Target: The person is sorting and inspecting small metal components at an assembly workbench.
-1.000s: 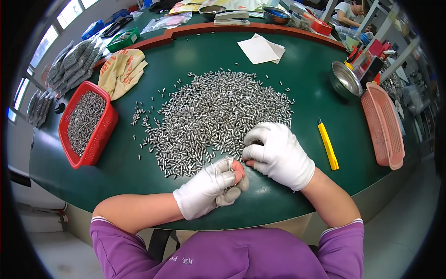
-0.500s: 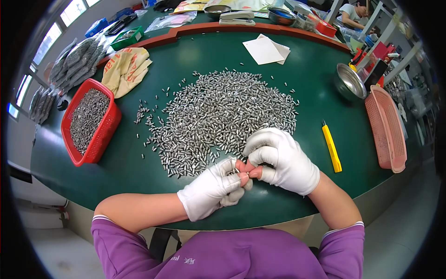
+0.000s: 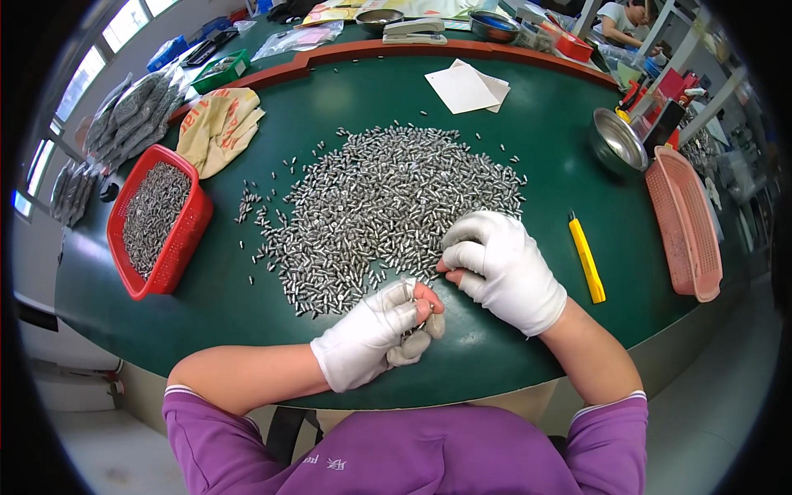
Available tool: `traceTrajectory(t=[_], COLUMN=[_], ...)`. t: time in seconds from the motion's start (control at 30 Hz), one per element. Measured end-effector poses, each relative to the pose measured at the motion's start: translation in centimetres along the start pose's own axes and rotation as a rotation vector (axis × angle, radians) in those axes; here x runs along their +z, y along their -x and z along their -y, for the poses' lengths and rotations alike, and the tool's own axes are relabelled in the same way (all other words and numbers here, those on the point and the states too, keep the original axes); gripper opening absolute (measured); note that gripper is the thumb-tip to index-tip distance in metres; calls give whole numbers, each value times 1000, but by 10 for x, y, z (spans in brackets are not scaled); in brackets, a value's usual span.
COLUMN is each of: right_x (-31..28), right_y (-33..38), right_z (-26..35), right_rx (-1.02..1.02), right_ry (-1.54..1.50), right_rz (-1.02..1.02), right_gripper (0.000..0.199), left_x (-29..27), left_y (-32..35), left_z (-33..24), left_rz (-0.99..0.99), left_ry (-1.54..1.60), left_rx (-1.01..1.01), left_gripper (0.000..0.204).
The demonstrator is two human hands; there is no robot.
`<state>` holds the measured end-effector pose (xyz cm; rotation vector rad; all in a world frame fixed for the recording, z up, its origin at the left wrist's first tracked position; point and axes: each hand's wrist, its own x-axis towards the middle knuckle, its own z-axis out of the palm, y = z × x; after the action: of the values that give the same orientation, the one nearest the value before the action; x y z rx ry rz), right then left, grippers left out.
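Note:
A broad pile of small silvery metal pins (image 3: pixel 396 198) lies on the green table (image 3: pixel 346 99). In a white glove with bare thumb and forefinger tips, my left hand (image 3: pixel 384 330) is closed just in front of the pile. Bits of metal show between its fingers, so it grips several of the pins. My right hand (image 3: pixel 505 272), gloved the same way, rests at the pile's near right edge. Its bare thumb and fingertip are pinched together beside the pins; whether one is between them is hidden.
At left stands a red plastic basket (image 3: pixel 198 216) filled with similar pins, near a beige cloth bag (image 3: pixel 219 132). Right of the pile lie a yellow utility knife (image 3: pixel 587 260), a steel bowl (image 3: pixel 619 140) and a pink basket (image 3: pixel 685 227). White papers (image 3: pixel 466 89) lie beyond; a person (image 3: pixel 619 25) sits far right.
The right hand has drawn away from the left, up and to the right, to the pile's edge. The left hand stays closed almost where it was.

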<state>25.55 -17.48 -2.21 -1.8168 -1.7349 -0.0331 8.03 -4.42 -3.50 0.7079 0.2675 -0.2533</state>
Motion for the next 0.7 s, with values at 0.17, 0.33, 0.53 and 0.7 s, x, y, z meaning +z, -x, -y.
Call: traceTrajectory(t=[0.17,0.33,0.53,0.7], right_x=[2,5,-1,4], right_y=[-3,-2,-2,-2], right_z=[7,7,7,9], right_rx=[-64,-93,-187,-279], right_ry=[101,105,20,-29], right_rz=[-7,9,-111,-153], right_gripper=[14,19,24,26], left_x=[0,-1,-1,1], left_y=[2,1,1,1], left_z=[-4,-4,1,0], left_rz=[26,56,-18,-33], left_ry=[36,31,31,16], left_rx=[-27,-18,19,-20], left_gripper=[14,17,21,16])
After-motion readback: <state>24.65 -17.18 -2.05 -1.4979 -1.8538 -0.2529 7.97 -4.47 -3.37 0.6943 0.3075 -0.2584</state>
